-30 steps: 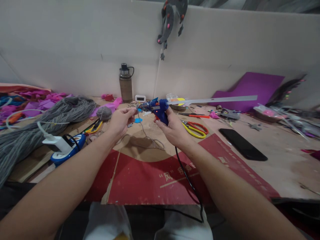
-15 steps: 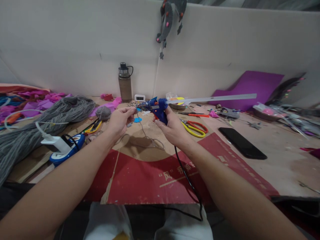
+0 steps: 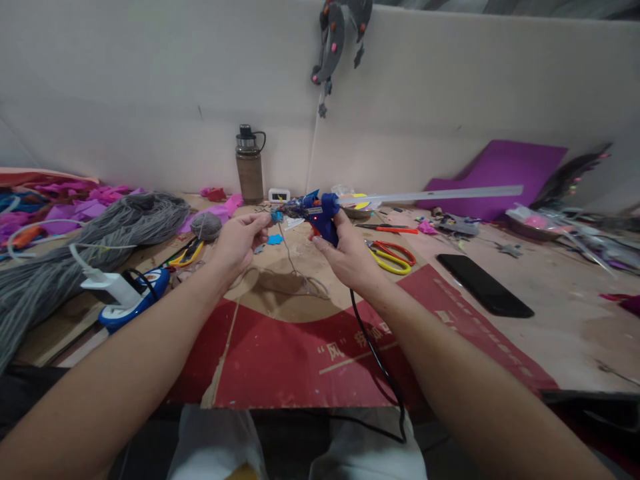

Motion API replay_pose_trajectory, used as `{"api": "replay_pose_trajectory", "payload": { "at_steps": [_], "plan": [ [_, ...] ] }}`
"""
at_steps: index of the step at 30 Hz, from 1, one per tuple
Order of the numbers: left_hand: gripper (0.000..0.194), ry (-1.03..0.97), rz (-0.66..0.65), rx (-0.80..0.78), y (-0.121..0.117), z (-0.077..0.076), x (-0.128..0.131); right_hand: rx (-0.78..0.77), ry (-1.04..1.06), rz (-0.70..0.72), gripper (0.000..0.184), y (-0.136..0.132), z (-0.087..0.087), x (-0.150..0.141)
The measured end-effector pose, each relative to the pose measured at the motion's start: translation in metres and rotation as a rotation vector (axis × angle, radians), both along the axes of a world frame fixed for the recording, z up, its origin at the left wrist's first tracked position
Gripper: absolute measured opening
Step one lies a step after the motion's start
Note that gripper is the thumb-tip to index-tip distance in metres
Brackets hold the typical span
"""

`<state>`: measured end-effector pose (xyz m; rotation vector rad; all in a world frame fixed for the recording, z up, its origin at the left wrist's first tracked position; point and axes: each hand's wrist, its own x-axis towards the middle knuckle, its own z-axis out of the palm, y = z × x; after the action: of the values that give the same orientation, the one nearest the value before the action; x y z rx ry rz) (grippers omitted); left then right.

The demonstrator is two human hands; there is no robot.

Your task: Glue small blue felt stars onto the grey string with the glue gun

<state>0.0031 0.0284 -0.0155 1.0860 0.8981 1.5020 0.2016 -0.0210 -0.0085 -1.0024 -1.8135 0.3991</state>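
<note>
My right hand (image 3: 345, 252) is wrapped round the handle of a blue hot glue gun (image 3: 323, 215). A long clear glue stick (image 3: 435, 195) juts from its back, and a small red light glows on its side. The nozzle points left, close to my left hand (image 3: 245, 241). Between the left thumb and fingertips is pinched a small blue piece (image 3: 277, 217), with a grey yarn strand (image 3: 289, 250) trailing from it down to the cardboard. Whether the nozzle touches the piece I cannot tell. Another blue cutout (image 3: 275, 239) lies on the cardboard below.
Red-printed cardboard (image 3: 280, 360) covers the table's front. Scissors (image 3: 393, 259) and a black phone (image 3: 484, 285) lie to the right. Leftward are a grey yarn hank (image 3: 145, 223), a power strip (image 3: 135, 303) and a cutter (image 3: 190, 252). A bottle (image 3: 249, 167) stands behind. The gun's cord (image 3: 373, 353) hangs over the edge.
The glue gun has shifted slightly right, its nozzle drawing back from my left fingers. The blue piece in them now shows more clearly. My left hand has barely moved.
</note>
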Motion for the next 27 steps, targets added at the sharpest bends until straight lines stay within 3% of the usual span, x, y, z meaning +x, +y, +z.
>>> {"api": "replay_pose_trajectory", "payload": {
  "at_steps": [27],
  "plan": [
    [0.011, -0.023, -0.007, -0.016, -0.0023, 0.0032, 0.0014, 0.004, 0.004, 0.002, 0.046, 0.0007, -0.0013, 0.0005]
  ]
}}
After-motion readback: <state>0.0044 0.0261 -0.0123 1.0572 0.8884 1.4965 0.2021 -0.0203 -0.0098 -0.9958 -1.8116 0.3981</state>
